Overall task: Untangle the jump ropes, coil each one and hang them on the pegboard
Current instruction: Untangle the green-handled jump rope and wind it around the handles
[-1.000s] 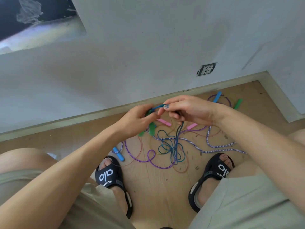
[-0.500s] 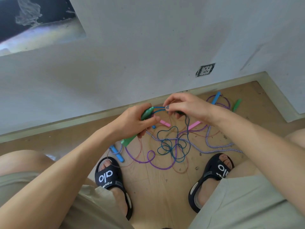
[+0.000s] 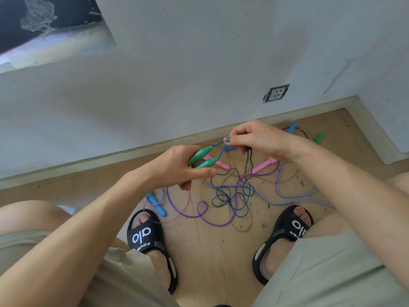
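Jump ropes (image 3: 223, 200) mostly lie knotted below both hands. Left hand (image 3: 177, 167) grips 2 green handles (image 3: 200, 158), right hand (image 3: 254, 138) pinches the blue cord (image 3: 221, 151). Nothing coiled or hung yet.

Wooden floor (image 3: 212, 258): tangled jump ropes (image 3: 230, 196), pink handles (image 3: 264, 166), blue handle (image 3: 158, 206), sandalled feet (image 3: 152, 242).

A pale grey wall (image 3: 199, 63) with a socket (image 3: 276, 93) meets a wooden floor (image 3: 217, 258) along a skirting board (image 3: 88, 161).
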